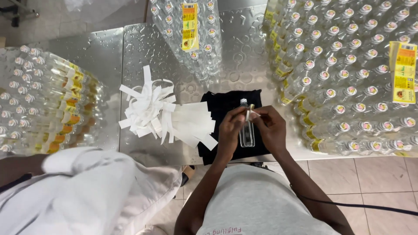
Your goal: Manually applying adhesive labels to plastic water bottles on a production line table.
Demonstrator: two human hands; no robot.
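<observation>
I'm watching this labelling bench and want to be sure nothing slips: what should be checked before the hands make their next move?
1. Clear bottle lying fully on the black cloth: ok.
2. Left hand and right hand both at the bottle's neck: ok.
3. Small strip pinched in the fingertips: seems ok, too small to be sure.
4. White paper strips close beside the left hand: ok.
5. Steel table dry: not ok, droplets show.
6. Bottle cap seated: cannot tell.
</observation>
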